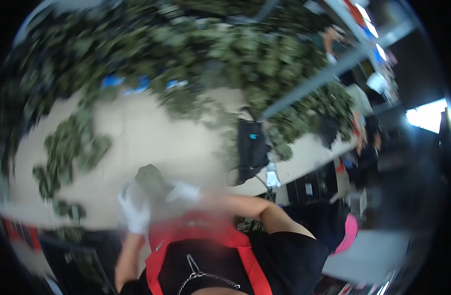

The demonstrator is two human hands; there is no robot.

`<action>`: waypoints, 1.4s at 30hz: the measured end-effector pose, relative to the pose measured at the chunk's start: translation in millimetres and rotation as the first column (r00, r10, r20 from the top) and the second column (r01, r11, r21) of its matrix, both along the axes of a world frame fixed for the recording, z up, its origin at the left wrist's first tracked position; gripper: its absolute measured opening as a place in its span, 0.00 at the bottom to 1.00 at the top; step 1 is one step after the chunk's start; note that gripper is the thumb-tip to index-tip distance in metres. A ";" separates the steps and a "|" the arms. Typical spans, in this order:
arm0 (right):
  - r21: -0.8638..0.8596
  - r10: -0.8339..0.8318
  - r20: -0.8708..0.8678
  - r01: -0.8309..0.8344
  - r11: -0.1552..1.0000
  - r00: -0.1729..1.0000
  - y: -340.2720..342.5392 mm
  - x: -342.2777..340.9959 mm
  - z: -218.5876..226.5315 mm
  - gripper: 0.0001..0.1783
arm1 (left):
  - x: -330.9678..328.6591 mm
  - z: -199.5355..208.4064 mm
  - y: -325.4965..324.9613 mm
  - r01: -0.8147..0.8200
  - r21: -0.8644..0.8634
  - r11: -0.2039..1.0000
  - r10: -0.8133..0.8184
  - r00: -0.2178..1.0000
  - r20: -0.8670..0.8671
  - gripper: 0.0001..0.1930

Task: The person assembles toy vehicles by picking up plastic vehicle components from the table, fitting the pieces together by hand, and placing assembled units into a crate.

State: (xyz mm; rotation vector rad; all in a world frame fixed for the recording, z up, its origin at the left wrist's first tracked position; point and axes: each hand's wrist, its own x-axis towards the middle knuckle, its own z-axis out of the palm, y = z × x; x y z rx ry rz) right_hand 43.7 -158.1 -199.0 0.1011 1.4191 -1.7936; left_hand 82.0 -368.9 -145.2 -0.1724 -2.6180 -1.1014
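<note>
Both my hands wear white gloves, held low over the near part of the pale table (pixel 196 132). My left hand (pixel 134 209) is closed around a small bunch of green leaves (pixel 150 177), whose tops rise above the fingers. My right hand (pixel 184 192) comes in from the right, at the right side of the same leaves. A hazy smear covers its fingers, so I cannot tell whether they grip. To the left lies a loose leafy branch (pixel 63 147).
A large heap of leafy branches (pixel 186 49) covers the table's far side, with blue pieces (pixel 137 86) at its edge. A black bag (pixel 252 147) lies right of my hands. A grey metal post (pixel 324 76) slants across the right, with other people (pixel 360 105) beyond.
</note>
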 end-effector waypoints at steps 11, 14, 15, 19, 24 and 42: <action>-0.159 -0.082 0.191 0.114 0.981 0.978 60.5 -5.8 40.9 0.42 | -42.0 -17.7 18.1 -0.157 0.901 0.403 -0.611 0.687 0.393 0.44; 0.477 -0.017 -0.014 0.022 0.879 1.000 79.3 -17.0 38.2 0.41 | -16.9 -31.0 -20.4 -0.332 0.931 0.155 -0.716 0.612 0.337 0.50; 0.693 0.091 0.030 -0.086 0.716 0.995 75.7 -27.0 44.7 0.43 | -19.5 -16.0 -15.4 -0.304 0.933 0.194 -0.728 0.593 0.345 0.53; 0.949 0.246 -0.154 0.074 0.307 0.957 34.3 -35.7 52.7 0.43 | -24.4 19.6 28.7 -0.472 0.869 0.150 -0.652 0.613 0.445 0.63; 0.849 0.200 -0.513 0.459 0.261 0.835 105.7 -113.3 -15.6 0.21 | -22.7 11.5 36.2 -0.588 0.780 0.213 -0.530 0.602 0.598 0.41; 0.586 0.019 -0.494 0.317 0.745 0.869 -6.0 -37.3 140.7 0.15 | -27.9 43.0 78.6 -0.449 0.846 0.287 -0.176 0.843 0.508 0.23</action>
